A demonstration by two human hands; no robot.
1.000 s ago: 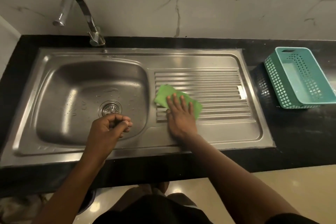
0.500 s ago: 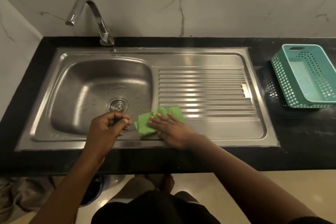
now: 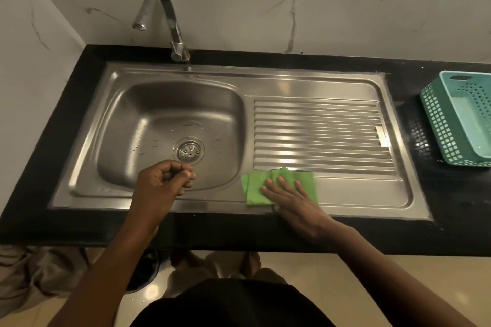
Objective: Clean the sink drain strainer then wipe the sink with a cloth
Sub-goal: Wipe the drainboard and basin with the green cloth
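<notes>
A steel sink (image 3: pixel 170 103) with a ribbed drainboard (image 3: pixel 318 133) is set in a black counter. The round drain strainer (image 3: pixel 189 152) sits in the basin floor among water drops. A folded green cloth (image 3: pixel 255 186) lies on the flat front strip of the drainboard. My right hand (image 3: pixel 289 194) presses flat on the cloth with straight fingers. My left hand (image 3: pixel 162 183) hovers over the basin's front edge, fingers curled in with the thumb against them; nothing shows in it.
A curved chrome tap (image 3: pixel 170 24) rises behind the basin against the marble wall. A teal perforated plastic basket (image 3: pixel 462 119) stands on the black counter (image 3: pixel 438 231) at the far right. Crumpled fabric (image 3: pixel 32 271) lies on the floor at lower left.
My right hand swept the cloth from the ribbed drainboard down to the front strip beside the basin, then back rightward along that strip. My left hand stayed curled over the basin's front edge.
</notes>
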